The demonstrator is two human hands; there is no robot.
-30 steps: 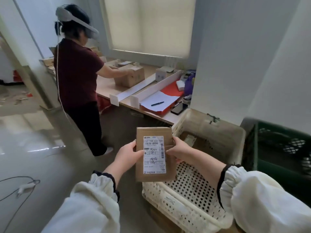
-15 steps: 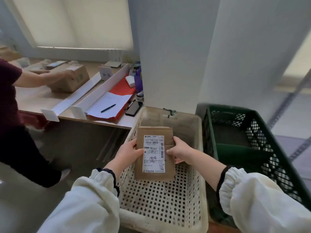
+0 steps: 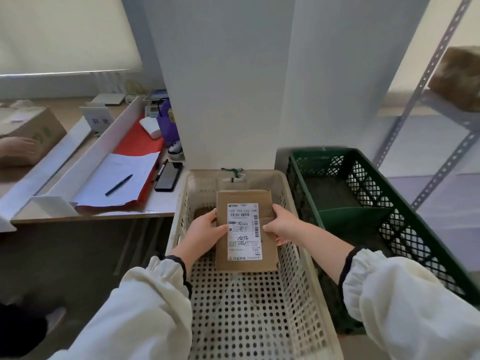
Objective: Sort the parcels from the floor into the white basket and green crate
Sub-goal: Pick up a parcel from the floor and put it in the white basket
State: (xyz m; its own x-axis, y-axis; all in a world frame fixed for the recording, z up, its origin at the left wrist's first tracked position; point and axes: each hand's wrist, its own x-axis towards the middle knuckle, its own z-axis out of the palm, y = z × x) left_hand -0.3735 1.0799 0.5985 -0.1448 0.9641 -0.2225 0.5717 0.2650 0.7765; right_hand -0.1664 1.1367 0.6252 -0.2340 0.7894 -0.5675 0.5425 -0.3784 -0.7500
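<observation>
Well, far left of the basket [image 3: 254,307], someone else's hand [image 3: 15,152] rests flat against a cardboard box [image 3: 33,126] on the surface [image 3: 166,203]. Closer to the basket lie two long white dividers [image 3: 85,162], then a stack of papers [image 3: 117,175] with a pen [image 3: 119,185] on top. A dark phone [image 3: 168,176] sits just beside the basket's far left corner.

Over the basket itself, the left hand [image 3: 205,232] holds the parcel [image 3: 245,261] by its left edge, thumb on the front, fingers [image 3: 213,214] curled round behind. The parcel is a flat brown carton with its white label facing up, tilted over the far half of the basket. Whether its lower edge touches the perforated floor, I cannot tell. The right hand [image 3: 284,224] grips the parcel's right edge, fingers wrapped round it. Both arms are in white sleeves [image 3: 405,307].

Just right of the basket stands the green crate [image 3: 405,229], a green partition inside it. Further right, a metal rack [image 3: 441,105] carries a brown bundle [image 3: 459,76].
</observation>
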